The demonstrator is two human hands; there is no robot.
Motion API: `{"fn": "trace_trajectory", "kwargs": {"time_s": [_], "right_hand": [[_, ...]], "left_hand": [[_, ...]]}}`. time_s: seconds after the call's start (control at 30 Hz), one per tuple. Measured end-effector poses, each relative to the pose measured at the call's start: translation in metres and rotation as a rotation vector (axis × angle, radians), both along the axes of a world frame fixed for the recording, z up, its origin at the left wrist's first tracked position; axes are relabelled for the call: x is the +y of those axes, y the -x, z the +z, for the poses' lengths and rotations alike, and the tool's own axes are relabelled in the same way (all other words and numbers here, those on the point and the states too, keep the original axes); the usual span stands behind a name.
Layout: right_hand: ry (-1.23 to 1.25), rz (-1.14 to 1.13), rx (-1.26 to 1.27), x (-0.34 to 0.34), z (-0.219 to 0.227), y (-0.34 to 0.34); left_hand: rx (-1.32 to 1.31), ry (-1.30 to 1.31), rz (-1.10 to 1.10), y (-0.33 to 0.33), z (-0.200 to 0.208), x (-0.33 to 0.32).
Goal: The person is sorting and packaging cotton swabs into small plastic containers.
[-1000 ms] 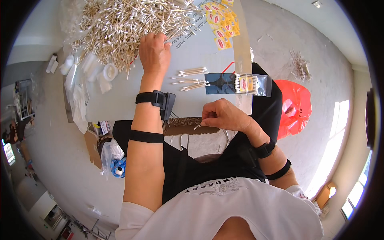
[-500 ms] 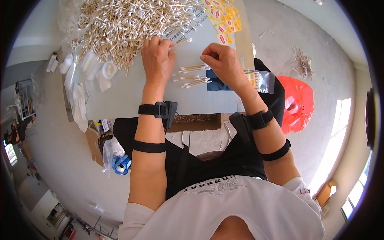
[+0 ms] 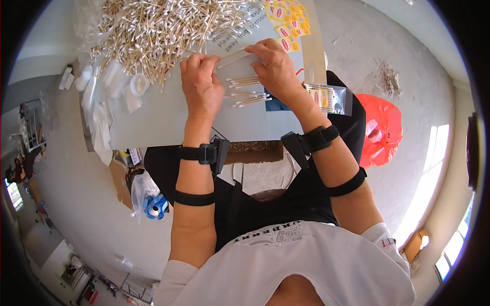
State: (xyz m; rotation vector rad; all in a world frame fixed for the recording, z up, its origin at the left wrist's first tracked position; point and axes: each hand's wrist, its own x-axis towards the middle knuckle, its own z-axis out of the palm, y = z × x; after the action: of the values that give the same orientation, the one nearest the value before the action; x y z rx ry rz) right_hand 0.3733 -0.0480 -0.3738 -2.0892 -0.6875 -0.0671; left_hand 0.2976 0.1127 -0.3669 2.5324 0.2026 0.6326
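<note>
A heap of loose cotton swabs (image 3: 153, 35) with white tips and pale sticks covers the far left of the table (image 3: 148, 122). My left hand (image 3: 200, 84) is beside the heap's near right edge, fingers closed on cotton swabs (image 3: 234, 59) that stick out to the right. My right hand (image 3: 275, 71) pinches their other end with thumb and forefinger. Just below lie small groups of swabs, an upper row (image 3: 242, 81) and a lower one (image 3: 250, 101). Their right ends are partly hidden by my right hand, which hangs over a dark blue patch (image 3: 275, 105).
Yellow printed cards (image 3: 291, 25) lie at the far right of the table. A clear bag of swabs (image 3: 332, 99) sits on its right edge. White plastic rolls (image 3: 137, 85) are at left. An open cardboard box (image 3: 255, 152) stands under the near edge, a red bag (image 3: 380, 130) at right.
My right hand has moved up and left from above the small swab groups to the swabs at my left hand. My left hand has shifted slightly nearer.
</note>
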Motion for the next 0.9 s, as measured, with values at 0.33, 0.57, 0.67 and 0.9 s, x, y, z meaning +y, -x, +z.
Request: {"fn": "trace_trajectory", "kwargs": {"time_s": [0.33,0.57,0.67,0.9], "right_hand": [[-0.316,-0.243,0.264,-0.028,0.006,0.030],[-0.593,-0.107,0.230,-0.012,-0.014,0.040],[-0.513,-0.028,0.244,0.002,-0.013,0.020],[-0.159,-0.048,0.152,-0.008,-0.004,0.018]], "left_hand": [[0.117,-0.079,-0.170,0.004,-0.003,-0.004],[-0.190,0.479,0.034,0.025,-0.014,-0.033],[-0.228,0.613,0.040,0.020,-0.014,-0.045],[-0.064,-0.007,0.004,0.006,-0.002,-0.032]]}}
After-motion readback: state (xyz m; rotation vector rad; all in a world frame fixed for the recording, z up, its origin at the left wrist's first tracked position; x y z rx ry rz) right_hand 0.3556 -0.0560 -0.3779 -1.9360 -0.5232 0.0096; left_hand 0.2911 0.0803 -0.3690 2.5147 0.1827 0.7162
